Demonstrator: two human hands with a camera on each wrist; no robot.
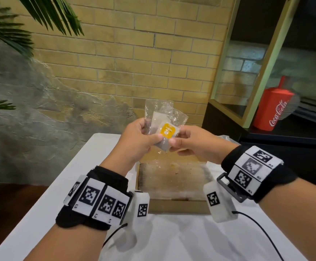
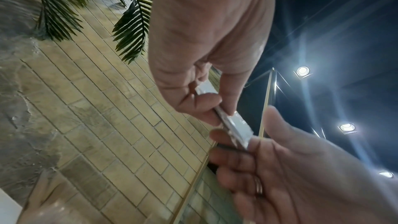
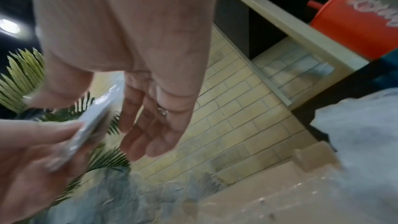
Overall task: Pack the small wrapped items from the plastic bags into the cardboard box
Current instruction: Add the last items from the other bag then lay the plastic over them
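Observation:
Above the open cardboard box (image 1: 172, 206), both hands hold up a crumpled clear plastic bag (image 1: 161, 110). Inside it is a small wrapped item (image 1: 167, 131) with an orange label. My left hand (image 1: 145, 136) grips the bag's left side between thumb and fingers. My right hand (image 1: 177, 140) pinches the wrapped item's lower right edge. In the left wrist view the item (image 2: 234, 125) appears edge-on, pinched between the two hands. In the right wrist view the right hand's fingers (image 3: 146, 125) hang loosely behind the item (image 3: 94, 120). The box holds a layer of clear-wrapped items (image 1: 172, 176).
The box sits on a white table (image 1: 172, 238) against a brick wall. Another plastic bag (image 1: 226, 138) lies behind the box at the right. A red Coca-Cola cup (image 1: 273, 108) stands on a dark cabinet to the right. Palm leaves (image 1: 2, 25) hang at the left.

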